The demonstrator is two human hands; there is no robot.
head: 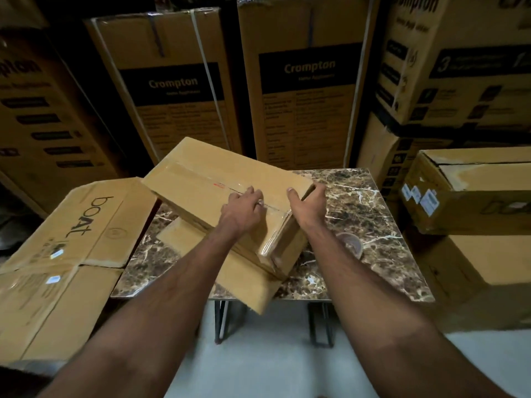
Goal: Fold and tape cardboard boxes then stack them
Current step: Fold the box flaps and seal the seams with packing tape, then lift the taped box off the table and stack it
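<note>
A plain brown cardboard box with clear tape along its top seam sits tilted above the marble table. Its lower flap hangs open toward me and rests on the table. My left hand lies on the taped top with its fingers spread on the seam. My right hand grips the box's right edge, thumb on top and fingers wrapped around the side. A roll of clear tape lies on the table just right of the box.
A flattened "boAt" carton lies over a box at the left, touching the table's corner. Two stacked cartons stand at the right. Tall "Crompton" cartons line the back. Bare floor shows below the table.
</note>
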